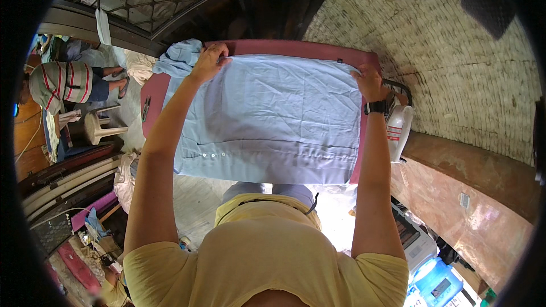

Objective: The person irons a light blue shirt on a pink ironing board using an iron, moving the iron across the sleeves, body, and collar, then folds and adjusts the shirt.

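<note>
A light blue buttoned shirt lies spread over a maroon ironing board, with wrinkles across its body. Small white buttons show near its lower left side. My left hand has its fingers curled onto the shirt's far edge, toward the left. At the far right corner, my right hand pinches the cloth's edge; a dark watch is on that wrist. Bunched blue cloth hangs at the board's far left. Beside the right forearm stands a white and grey iron.
A slim dark object rests on the board's left end. Another person in a striped shirt is at the left, near a beige plastic chair. A stone-faced ledge runs along the right; a blue water jug sits lower right.
</note>
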`<state>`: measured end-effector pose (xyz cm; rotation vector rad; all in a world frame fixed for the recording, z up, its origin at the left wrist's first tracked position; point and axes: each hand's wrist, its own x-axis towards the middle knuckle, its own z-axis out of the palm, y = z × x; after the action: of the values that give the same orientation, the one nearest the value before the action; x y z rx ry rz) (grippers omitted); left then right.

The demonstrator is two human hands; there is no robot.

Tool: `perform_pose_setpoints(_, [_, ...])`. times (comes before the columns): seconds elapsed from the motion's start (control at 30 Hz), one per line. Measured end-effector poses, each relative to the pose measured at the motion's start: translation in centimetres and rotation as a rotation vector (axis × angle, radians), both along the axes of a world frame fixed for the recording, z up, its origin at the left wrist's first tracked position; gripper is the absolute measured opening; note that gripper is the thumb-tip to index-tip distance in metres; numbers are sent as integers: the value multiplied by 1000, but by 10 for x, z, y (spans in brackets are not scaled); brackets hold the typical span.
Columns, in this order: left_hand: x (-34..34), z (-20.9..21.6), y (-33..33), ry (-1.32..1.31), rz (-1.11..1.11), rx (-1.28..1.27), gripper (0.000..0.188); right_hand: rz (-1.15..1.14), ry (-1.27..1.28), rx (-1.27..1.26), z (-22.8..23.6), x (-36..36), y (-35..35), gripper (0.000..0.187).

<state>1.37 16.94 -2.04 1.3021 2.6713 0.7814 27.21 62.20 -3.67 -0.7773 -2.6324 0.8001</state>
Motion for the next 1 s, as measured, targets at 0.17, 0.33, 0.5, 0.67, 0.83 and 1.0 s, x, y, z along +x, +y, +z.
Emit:
perform_pose_setpoints(0.17, [-2,-4,1,-66,-39,175,23,-198,106,-565,-8,-2,-1,35])
perform_pose_setpoints(0.33, [3,-6,12,-28,26,199,22,-217,351,-314,-32,-3,1,29])
perform_pose_setpoints(0.5, [7,-19,10,51,143,166,21,-300,384,-274,-32,-13,-14,23])
perform_pose_setpoints(0.67, [37,-9,35,395,403,135,29,-240,354,-21,-34,-17,-17,19])
perform_pose_setpoints(0.83, [101,0,111,227,11,207,52,-202,368,-41,-45,-16,0,25])
perform_pose_setpoints(1.0, [171,-21,229,19,-419,277,53,-254,324,-235,-39,-17,9,28])
